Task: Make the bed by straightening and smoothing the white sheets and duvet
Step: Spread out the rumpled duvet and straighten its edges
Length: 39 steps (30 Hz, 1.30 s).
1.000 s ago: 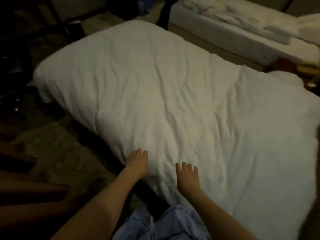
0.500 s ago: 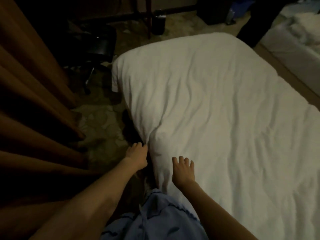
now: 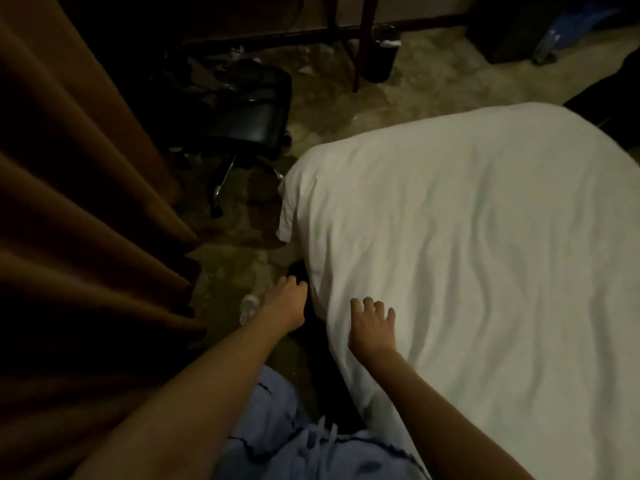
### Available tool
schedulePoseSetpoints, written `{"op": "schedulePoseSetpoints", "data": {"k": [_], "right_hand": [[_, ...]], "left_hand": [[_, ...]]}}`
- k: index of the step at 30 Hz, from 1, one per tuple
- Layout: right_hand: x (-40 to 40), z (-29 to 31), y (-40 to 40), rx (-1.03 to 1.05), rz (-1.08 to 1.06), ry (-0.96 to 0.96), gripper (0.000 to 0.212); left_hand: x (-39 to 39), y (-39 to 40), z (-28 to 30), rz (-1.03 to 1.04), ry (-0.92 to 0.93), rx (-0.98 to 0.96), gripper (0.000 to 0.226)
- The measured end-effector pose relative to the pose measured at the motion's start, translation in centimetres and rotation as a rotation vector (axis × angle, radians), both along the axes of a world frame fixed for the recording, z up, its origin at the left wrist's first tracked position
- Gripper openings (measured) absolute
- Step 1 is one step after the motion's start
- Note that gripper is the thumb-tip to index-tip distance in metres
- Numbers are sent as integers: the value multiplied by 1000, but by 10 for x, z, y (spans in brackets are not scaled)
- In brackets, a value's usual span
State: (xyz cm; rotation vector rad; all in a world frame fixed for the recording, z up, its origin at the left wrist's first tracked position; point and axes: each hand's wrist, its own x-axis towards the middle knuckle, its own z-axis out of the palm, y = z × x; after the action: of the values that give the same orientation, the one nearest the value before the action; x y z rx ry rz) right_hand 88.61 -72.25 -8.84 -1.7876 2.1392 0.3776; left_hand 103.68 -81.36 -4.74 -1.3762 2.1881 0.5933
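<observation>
Since the earlier frames, both hands have worked along the bed's near edge toward its corner, and the view has swung left so that the brown curtain now fills the left side of the frame. The white, softly wrinkled duvet covers the bed across the right and centre of the frame, its corner hanging over at centre left. The right hand lies on the duvet at lower centre, its grip wide, fingers spread and pressing flat into the cloth. The left hand sits just beside the duvet's hanging edge, over the dark gap; its fingers curl downward, but I cannot tell whether it holds any cloth.

That shift suggests the near side is being smoothed in passes, and the corner is probably next; shallow creases remain across the middle of the duvet.

A black padded office chair on a chrome base stands on the patterned floor in the upper centre, near the bed's corner. The curtain hangs close on the left, so the strip of floor beside the bed looks narrow. A dark cylindrical bin stands at the top.
</observation>
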Motion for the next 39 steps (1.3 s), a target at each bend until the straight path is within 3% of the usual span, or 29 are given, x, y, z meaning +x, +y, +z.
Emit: {"op": "schedulePoseSetpoints", "data": {"k": [6,17,21,28,39], "right_hand": [[48,-27,-124,100,-273,-2,53],[49,-19,-294,172,-602,-112,58],[16,-23,-364,133,-721,-112,58],[-80,-10,-476,3,-900,-100,50],[-171,-6,-557,-58,-1307,-94,42]], "left_hand": [[2,-161,-31,-278,27,14,35],[-31,-337,-35,-491,28,84,29],[-88,-417,-30,-632,16,55,37],[-214,-552,-2,-812,50,-79,31],[-365,-613,-18,-1241,-14,1,35]]}}
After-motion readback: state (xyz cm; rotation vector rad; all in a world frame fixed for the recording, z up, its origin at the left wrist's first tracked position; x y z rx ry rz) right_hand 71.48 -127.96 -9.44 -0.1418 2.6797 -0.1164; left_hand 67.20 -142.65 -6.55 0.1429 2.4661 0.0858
